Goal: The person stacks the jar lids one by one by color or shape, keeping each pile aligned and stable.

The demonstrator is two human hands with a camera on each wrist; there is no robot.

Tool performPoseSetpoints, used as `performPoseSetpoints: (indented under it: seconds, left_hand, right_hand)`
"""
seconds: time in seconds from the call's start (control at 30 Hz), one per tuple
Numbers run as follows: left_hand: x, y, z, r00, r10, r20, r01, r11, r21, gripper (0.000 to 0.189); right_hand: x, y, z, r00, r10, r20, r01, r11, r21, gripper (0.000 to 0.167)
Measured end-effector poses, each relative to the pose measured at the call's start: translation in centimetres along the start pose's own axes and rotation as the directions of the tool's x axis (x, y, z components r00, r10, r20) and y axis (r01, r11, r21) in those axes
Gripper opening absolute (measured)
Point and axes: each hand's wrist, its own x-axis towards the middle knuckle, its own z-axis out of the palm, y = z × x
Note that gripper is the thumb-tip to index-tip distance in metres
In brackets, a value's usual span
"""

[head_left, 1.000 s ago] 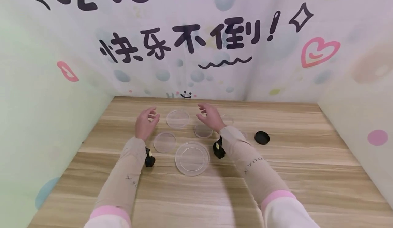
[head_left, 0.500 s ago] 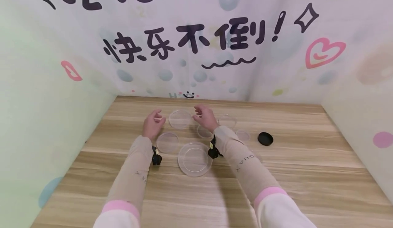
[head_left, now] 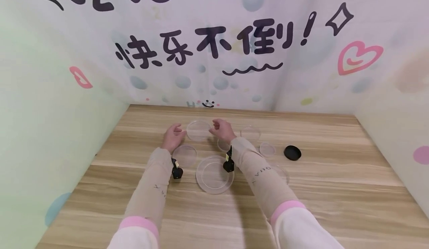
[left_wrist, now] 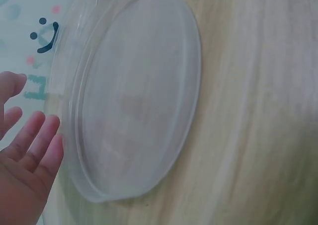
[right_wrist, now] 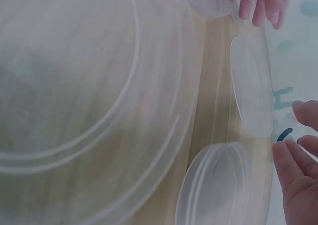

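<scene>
A clear round plastic lid (head_left: 198, 131) lies at the back of the table, between the two hands. My left hand (head_left: 173, 137) is at its left edge, fingers relaxed and holding nothing. On the other side my right hand (head_left: 223, 130) hovers near the lid's right edge with fingers loosely bent. In the right wrist view the right hand (right_wrist: 300, 165) appears apart from the clear lid (right_wrist: 252, 86). Just in front of the left hand lies another clear lid (head_left: 185, 155). A smaller clear lid (head_left: 222, 144) is partly hidden under the right hand and sleeve.
A large ringed clear lid (head_left: 215, 175) lies nearest, between the forearms. Further right are two clear lids, one at the back (head_left: 250, 132) and a small one (head_left: 267, 149), plus a black lid (head_left: 292, 153). The right sleeve partly covers another clear lid (head_left: 281, 172).
Both hands have come closer together around the back clear lid: the left moved right, the right moved left. The view has shifted slightly. The lids appear to stay put.
</scene>
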Motion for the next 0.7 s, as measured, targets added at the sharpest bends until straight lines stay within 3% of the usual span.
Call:
performPoseSetpoints:
  seconds: [0.03, 0.17, 0.27, 0.33, 0.43, 0.57, 0.63, 0.7]
  left_hand:
    - [0.0, 0.0, 0.1, 1.0, -0.011, 0.012, 0.011, 1.0, -0.004, 0.051]
    - [-0.1, 0.2, 0.4, 0.999, -0.024, 0.024, 0.025, 1.0, -0.015, 0.051]
    - [0.0, 0.3, 0.6, 1.0, -0.024, 0.015, 0.024, 1.0, -0.002, 0.049]
    - [-0.1, 0.4, 0.6, 1.0, -0.023, 0.011, 0.023, 1.0, 0.01, 0.048]
    - [-0.1, 0.5, 0.7, 1.0, -0.029, 0.012, 0.029, 0.999, 0.02, 0.047]
    - [-0.1, 0.3, 0.7, 1.0, -0.031, 0.007, 0.031, 0.999, 0.017, 0.046]
    - [-0.1, 0.2, 0.7, 1.0, -0.027, 0.003, 0.026, 0.999, 0.018, 0.046]
    - [0.0, 0.1, 0.7, 1.0, -0.025, -0.004, 0.025, 1.0, 0.015, 0.044]
  right_hand:
    - [0.9, 1.1, 0.4, 0.999, -0.038, 0.001, 0.038, 0.999, 0.015, 0.048]
    - [1.5, 1.7, 0.9, 0.999, -0.044, 0.017, 0.044, 0.999, 0.011, 0.049]
    - [0.9, 0.7, 1.0, 0.999, 0.027, 0.027, -0.026, 1.0, -0.017, 0.048]
    - [0.8, 0.7, 1.3, 1.0, 0.024, 0.013, -0.024, 0.999, -0.034, 0.047]
    - [4.9, 6.2, 3.8, 1.0, -0.015, -0.012, 0.015, 0.999, -0.031, 0.05]
    - [13.1, 16.3, 8.5, 0.997, -0.052, -0.057, 0.051, 0.998, -0.022, 0.057]
    - [14.7, 18.0, 9.5, 0.998, -0.027, -0.059, 0.025, 0.999, -0.024, 0.059]
    - [14.5, 17.5, 9.8, 0.997, -0.017, -0.079, 0.013, 0.999, -0.049, 0.056]
